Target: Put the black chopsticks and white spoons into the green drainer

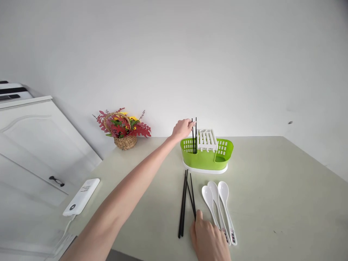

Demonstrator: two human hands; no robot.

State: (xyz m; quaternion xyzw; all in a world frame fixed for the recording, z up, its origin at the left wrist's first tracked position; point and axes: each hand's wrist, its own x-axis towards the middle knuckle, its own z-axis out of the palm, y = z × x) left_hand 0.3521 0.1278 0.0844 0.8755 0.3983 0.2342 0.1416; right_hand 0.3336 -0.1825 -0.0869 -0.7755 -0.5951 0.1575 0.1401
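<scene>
My left hand (183,128) is stretched out, its fingertips closed on the upper part of black chopsticks (193,139). Those chopsticks stand upright, their lower ends inside the left end of the green utensil holder (202,159). Down in front, my right hand (210,237) is closed at the near ends of two more black chopsticks (193,198), whose far tips lie apart on the table. Its fingertips are partly hidden. Just left of it lies another pair of black chopsticks (182,206). To its right, three white spoons (224,195) lie with bowls pointing away.
A white slatted rack (207,139) tops the holder's middle. A wicker basket (125,142) of artificial flowers stands at the table's back left. A white power bank (81,197) with a cable lies at the left edge, beside a white cabinet (29,145). The wall (217,65) rises behind.
</scene>
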